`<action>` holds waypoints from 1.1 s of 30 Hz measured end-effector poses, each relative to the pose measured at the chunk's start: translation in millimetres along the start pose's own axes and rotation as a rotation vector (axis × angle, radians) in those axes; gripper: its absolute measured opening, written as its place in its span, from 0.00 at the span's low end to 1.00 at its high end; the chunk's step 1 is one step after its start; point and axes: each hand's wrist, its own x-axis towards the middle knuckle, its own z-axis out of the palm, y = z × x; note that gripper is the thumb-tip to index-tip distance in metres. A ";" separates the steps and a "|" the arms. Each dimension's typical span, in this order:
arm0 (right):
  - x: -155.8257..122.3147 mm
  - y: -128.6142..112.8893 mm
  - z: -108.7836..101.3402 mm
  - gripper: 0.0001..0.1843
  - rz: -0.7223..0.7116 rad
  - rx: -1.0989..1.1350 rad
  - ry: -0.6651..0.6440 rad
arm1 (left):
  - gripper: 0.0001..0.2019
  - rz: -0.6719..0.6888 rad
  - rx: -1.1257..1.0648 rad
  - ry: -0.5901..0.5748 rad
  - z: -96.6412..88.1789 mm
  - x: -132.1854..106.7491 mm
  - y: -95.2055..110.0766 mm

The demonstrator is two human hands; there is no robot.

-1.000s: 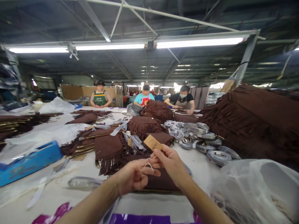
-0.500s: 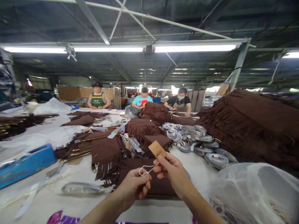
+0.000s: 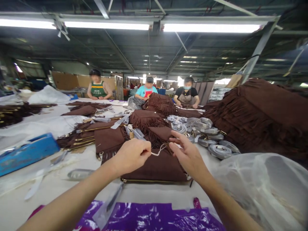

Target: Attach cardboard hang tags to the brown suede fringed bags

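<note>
Lying flat: brown bag (image 3: pixel 154 168), contents unclear

Bare left hand (image 3: pixel 132 154), bare right hand (image 3: pixel 189 156) — uncovered fingers (image 3: pixel 180 136), bare forearms (image 3: pixel 84 190) — tapering.

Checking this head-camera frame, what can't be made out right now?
All in the head view:
White string: one end, hidden inside the left hand.
Right hand: whether it grips anything, hidden by its fingers.
Green apron: lettering too small.
Translucent bag: contents blurred by its plastic.
Blue object: cut off by left edge.
</note>
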 end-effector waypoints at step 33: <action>-13.5 43.8 139.4 0.11 -0.156 -0.182 -0.628 | 0.11 -0.294 0.387 -0.111 78.1 -106.8 -118.5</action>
